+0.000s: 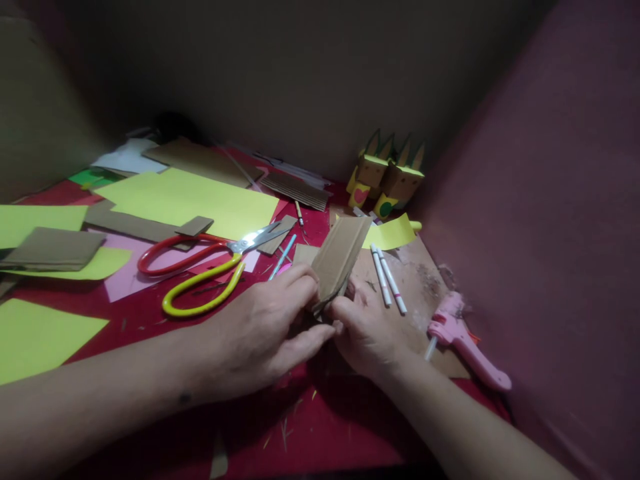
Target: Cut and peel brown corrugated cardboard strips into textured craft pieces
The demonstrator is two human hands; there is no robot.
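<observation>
A folded strip of brown cardboard [343, 253] stands tilted between my two hands at the middle of the table. My left hand [275, 320] grips its lower left side, fingers bent around the edge. Pressed against the lower right end of the strip is my right hand [365, 327], its fingers curled and partly hidden. The thumbs come close together just below the cardboard. Left of my hands lie scissors [235, 257] with one red and one yellow handle, blades apart. Two white marker pens [387, 279] rest to the right of the cardboard.
A pink glue gun [465, 340] lies by the right wall. Two small cardboard figures [385, 175] stand at the back right. Yellow paper sheets [195, 200] and cardboard pieces [55, 249] cover the left side of the red table [280, 433]. Walls close in behind and at right.
</observation>
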